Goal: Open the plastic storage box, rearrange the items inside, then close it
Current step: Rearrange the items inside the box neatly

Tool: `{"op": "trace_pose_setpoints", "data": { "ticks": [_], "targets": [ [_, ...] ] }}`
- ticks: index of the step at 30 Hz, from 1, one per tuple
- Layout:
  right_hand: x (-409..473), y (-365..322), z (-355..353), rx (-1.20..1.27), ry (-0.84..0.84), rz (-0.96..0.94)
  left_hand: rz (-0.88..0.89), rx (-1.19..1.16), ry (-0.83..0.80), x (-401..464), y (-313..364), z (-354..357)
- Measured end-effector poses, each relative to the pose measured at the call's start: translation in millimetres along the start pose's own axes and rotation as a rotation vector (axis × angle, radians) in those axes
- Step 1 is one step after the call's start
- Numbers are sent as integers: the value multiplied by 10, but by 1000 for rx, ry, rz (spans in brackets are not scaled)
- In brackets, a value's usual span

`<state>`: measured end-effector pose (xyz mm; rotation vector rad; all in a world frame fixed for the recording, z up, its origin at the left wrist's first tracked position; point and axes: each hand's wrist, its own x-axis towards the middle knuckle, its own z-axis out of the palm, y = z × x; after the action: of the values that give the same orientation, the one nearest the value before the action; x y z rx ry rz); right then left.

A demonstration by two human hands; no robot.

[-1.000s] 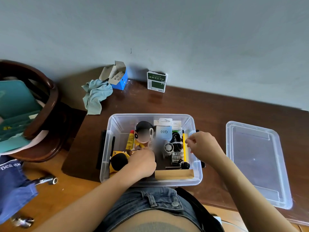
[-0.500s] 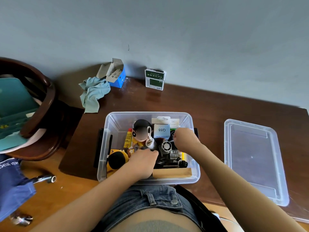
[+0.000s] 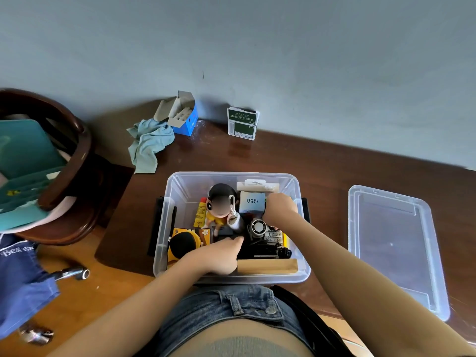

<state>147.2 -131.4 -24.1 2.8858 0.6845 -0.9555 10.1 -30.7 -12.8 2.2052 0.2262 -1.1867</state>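
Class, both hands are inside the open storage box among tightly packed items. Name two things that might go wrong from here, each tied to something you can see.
1. The figurine stands upright in the crowded storage box; the left hand working just beside it might tip it.
2. The box sits at the table's near edge against the person's lap, so a pull by the right hand might slide it off.
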Motion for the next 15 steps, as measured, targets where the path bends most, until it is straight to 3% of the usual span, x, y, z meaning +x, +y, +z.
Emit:
{"op": "trace_pose_setpoints", "data": {
  "ticks": [10, 15],
  "targets": [
    [-276, 134, -304, 74, 10, 23, 5, -105, 93, 44, -38, -7],
    [-538, 289, -409, 282, -47, -2, -11, -179, 101, 32, -42, 7]
  ]
}}
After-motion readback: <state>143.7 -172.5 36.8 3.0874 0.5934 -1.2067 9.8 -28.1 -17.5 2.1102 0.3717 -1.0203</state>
